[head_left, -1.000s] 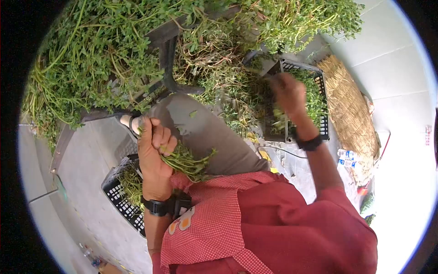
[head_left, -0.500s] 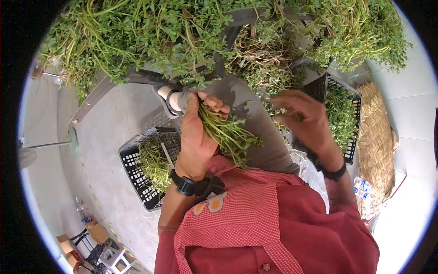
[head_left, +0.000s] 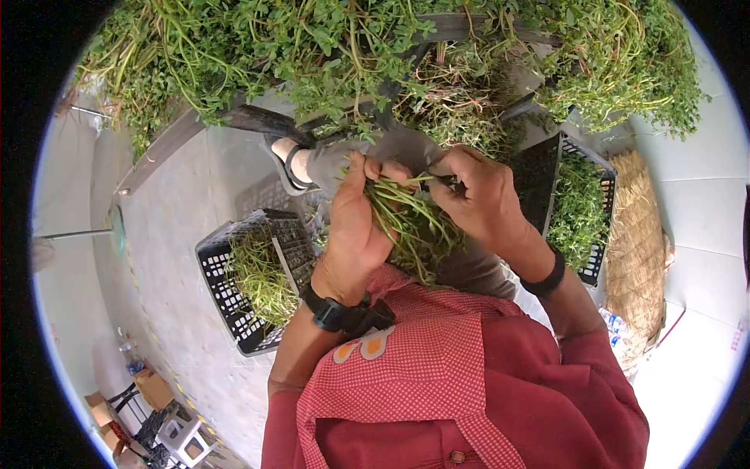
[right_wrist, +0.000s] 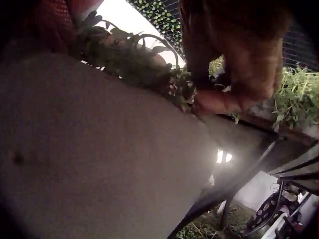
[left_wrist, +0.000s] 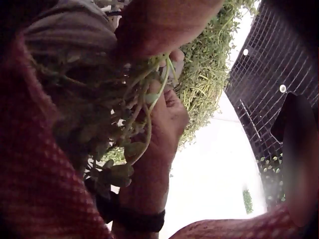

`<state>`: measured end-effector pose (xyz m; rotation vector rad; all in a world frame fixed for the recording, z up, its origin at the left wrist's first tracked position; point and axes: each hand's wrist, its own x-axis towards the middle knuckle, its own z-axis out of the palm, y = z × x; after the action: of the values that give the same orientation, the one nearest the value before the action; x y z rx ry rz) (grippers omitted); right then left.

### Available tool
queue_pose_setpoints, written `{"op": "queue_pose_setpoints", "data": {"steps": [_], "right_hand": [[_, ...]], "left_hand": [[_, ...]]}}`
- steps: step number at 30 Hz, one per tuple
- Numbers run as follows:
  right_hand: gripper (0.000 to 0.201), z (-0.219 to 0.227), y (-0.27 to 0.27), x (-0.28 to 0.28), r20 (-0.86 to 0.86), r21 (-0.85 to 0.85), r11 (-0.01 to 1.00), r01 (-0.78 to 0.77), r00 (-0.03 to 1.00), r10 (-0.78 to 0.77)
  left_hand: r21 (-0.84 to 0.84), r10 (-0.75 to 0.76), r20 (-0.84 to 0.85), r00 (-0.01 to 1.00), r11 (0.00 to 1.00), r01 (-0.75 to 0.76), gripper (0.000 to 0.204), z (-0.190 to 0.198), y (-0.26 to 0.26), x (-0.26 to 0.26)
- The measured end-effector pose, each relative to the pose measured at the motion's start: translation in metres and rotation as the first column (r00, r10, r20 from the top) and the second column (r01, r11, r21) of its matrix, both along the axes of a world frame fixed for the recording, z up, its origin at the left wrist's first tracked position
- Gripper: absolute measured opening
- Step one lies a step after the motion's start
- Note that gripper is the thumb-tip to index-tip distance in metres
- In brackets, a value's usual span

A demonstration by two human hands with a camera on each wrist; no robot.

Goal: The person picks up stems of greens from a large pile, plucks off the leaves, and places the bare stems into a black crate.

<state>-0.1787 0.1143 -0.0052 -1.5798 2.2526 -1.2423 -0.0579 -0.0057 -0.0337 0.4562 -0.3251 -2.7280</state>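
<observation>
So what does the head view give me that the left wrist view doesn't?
Only the head view shows the left hand gripping the bunch of green stems, the black crate on the left with greens inside, the crate on the right, the big heap of greens and the straw bundle. Only the left wrist view shows, close up, single stems looping over the right hand's fingers. Both show the right hand at the bunch, its dark wristband and the red checked shirt.

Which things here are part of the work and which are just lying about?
In use: left hand, right hand, herb bunch, big herb pile, two black crates.
Lying about: straw mat, water bottles, stool.
</observation>
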Motion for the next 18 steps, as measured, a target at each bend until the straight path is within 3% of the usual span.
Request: {"op": "queue_pose_setpoints", "data": {"steps": [2, 5, 6, 8, 9, 10, 11, 13, 14, 16, 18], "right_hand": [[0.017, -0.001, -0.003, 0.002, -0.144, -0.037, 0.994, 0.099, 0.984, -0.104], [0.016, -0.008, -0.006, -0.007, -0.129, -0.054, 0.991, 0.122, 0.983, -0.128], [0.016, -0.01, -0.006, -0.015, -0.127, -0.053, 0.991, 0.121, 0.984, -0.127], [0.012, -0.014, 0.005, -0.039, -0.231, -0.125, 0.946, 0.299, 0.919, -0.321], [0.012, -0.016, 0.013, -0.053, 0.083, -0.05, 0.93, 0.364, 0.929, -0.36], [0.013, -0.017, 0.022, -0.066, 0.385, 0.041, 0.916, 0.398, 0.84, -0.382], [0.013, -0.014, 0.031, -0.071, 0.386, 0.043, 0.918, 0.395, 0.841, -0.38], [0.017, -0.001, 0.045, -0.074, 0.677, 0.057, 0.948, 0.312, 0.686, -0.267], [0.017, 0.003, 0.045, -0.069, 0.675, 0.053, 0.948, 0.314, 0.688, -0.265], [0.03, 0.009, 0.039, -0.047, 0.36, -0.032, 0.96, 0.279, 0.899, -0.25], [0.048, 0.059, 0.033, -0.009, 0.185, 0.286, 0.949, 0.13, 0.964, -0.188]], "left_hand": [[0.006, -0.019, -0.027, 0.999, 1.0, 0.019, 0.032, 0.005, 0.003, -0.005], [-0.05, 0.03, 0.017, 0.999, 0.998, -0.029, 0.035, 0.013, 0.005, -0.008], [-0.011, 0.039, -0.055, 0.998, 0.999, -0.04, 0.035, 0.011, 0.004, -0.007], [0.03, 0.045, -0.125, 0.991, 0.999, -0.041, 0.036, 0.009, 0.0, -0.003], [0.075, 0.089, -0.132, 0.987, 0.994, -0.08, 0.037, 0.009, -0.008, 0.001], [0.119, 0.138, -0.137, 0.981, 0.985, -0.122, 0.037, 0.01, -0.014, 0.003], [0.116, 0.186, -0.056, 0.981, 0.977, -0.178, 0.036, 0.012, -0.017, 0.004], [0.128, 0.219, -0.037, 0.975, 0.969, -0.212, 0.036, 0.008, -0.021, 0.002], [0.139, 0.248, -0.023, 0.969, 0.96, -0.242, 0.035, 0.007, -0.022, 0.0], [0.114, 0.25, -0.006, 0.968, 0.962, -0.248, 0.034, 0.006, -0.019, -0.005], [0.087, 0.255, 0.023, 0.967, 0.963, -0.256, 0.033, 0.008, -0.012, -0.008]]}}
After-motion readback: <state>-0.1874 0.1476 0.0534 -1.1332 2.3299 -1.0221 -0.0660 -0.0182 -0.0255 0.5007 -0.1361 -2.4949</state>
